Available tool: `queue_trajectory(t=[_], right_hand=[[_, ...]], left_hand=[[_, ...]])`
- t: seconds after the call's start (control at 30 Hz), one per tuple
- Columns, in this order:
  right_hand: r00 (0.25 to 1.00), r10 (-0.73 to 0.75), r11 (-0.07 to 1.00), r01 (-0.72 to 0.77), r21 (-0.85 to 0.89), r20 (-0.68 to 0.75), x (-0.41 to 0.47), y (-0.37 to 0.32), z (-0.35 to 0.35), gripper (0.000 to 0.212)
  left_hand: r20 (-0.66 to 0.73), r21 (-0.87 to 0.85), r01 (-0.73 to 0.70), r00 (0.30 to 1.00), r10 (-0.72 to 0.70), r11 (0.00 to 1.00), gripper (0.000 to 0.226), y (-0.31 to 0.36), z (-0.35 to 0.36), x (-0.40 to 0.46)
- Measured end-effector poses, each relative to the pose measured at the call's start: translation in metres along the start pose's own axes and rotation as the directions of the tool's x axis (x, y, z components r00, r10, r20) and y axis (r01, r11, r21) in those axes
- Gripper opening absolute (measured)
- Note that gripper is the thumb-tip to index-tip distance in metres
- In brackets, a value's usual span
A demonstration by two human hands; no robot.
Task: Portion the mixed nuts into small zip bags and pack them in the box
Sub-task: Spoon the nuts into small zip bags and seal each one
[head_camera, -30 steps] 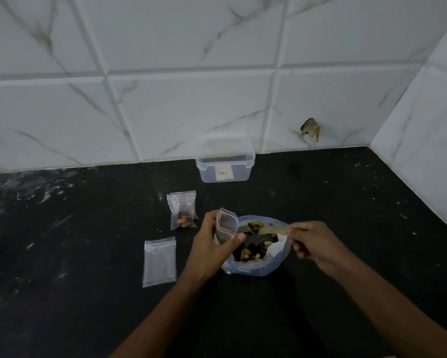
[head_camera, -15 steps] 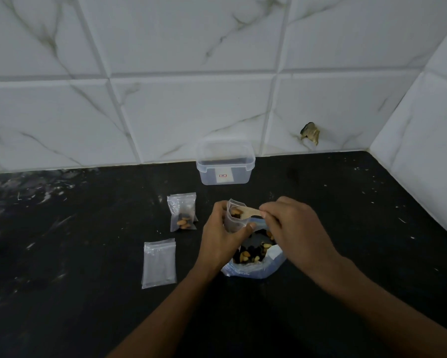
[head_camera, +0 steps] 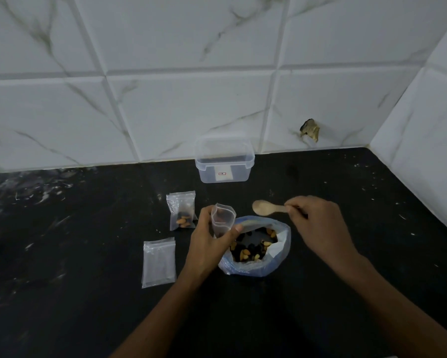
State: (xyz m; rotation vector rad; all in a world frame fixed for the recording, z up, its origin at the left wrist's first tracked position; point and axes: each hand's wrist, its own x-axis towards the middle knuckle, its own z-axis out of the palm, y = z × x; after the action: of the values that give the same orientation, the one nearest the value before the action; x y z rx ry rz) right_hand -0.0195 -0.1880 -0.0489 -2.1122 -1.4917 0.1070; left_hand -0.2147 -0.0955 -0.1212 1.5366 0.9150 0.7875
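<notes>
In the head view, a small zip bag point(head_camera: 222, 220) is being held upright, mouth open, by the left hand point(head_camera: 210, 239) just left of the big bag of nuts point(head_camera: 256, 248). A wooden spoon point(head_camera: 267, 208) is being pinched by the right hand point(head_camera: 317, 223) just beyond the nuts. The clear box point(head_camera: 225, 164) is sitting far back by the wall.

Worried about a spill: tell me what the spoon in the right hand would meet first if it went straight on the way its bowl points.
Probably the open small zip bag in the left hand; the spoon in the right hand points left, though depth is unclear.
</notes>
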Motion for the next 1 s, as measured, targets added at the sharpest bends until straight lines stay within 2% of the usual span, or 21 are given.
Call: queue_trajectory(t=[0.1, 0.17, 0.3, 0.47, 0.63, 0.77, 0.9, 0.97, 1.0], right_hand=[[0.968, 0.131, 0.991, -0.125, -0.041, 0.216, -0.008, 0.021, 0.027, 0.015], [0.947, 0.157, 0.987, -0.137, -0.088, 0.281, -0.014, 0.03, 0.046, 0.016], [0.947, 0.125, 0.983, -0.078, -0.167, 0.296, -0.023, 0.034, 0.074, 0.021], [0.939, 0.146, 0.989, -0.132, -0.064, 0.313, -0.025, 0.024, 0.083, 0.021], [0.896, 0.19, 0.981, -0.194, -0.032, 0.402, -0.027, 0.02, 0.091, 0.022], [0.869, 0.259, 0.952, -0.304, 0.041, 0.421, -0.023, 0.016, 0.096, 0.022], [0.763, 0.38, 0.836, -0.525, 0.159, 0.523, -0.019, 0.015, 0.096, 0.019], [0.75, 0.389, 0.819, -0.548, 0.172, 0.535, -0.018, 0.015, 0.095, 0.018], [0.769, 0.375, 0.841, -0.517, 0.159, 0.517, -0.018, 0.015, 0.096, 0.018]], left_hand=[[0.012, -0.023, 0.03, 1.0, -0.029, 0.999, 0.045, -0.01, -0.004, -0.009], [0.036, -0.036, 0.057, 0.998, -0.055, 0.998, 0.045, -0.016, -0.004, -0.012], [0.063, -0.05, 0.087, 0.994, -0.083, 0.995, 0.049, -0.017, -0.002, -0.012], [0.054, -0.037, 0.079, 0.996, -0.077, 0.996, 0.049, -0.018, -0.001, -0.011], [0.039, -0.018, 0.073, 0.997, -0.072, 0.997, 0.047, -0.016, 0.001, -0.011], [0.038, -0.01, 0.071, 0.997, -0.071, 0.997, 0.047, -0.016, 0.003, -0.012], [0.035, -0.009, 0.065, 0.997, -0.064, 0.998, 0.046, -0.016, 0.004, -0.012], [0.039, -0.008, 0.07, 0.997, -0.07, 0.997, 0.045, -0.015, 0.004, -0.012], [0.039, -0.006, 0.074, 0.997, -0.073, 0.997, 0.045, -0.015, 0.003, -0.012]])
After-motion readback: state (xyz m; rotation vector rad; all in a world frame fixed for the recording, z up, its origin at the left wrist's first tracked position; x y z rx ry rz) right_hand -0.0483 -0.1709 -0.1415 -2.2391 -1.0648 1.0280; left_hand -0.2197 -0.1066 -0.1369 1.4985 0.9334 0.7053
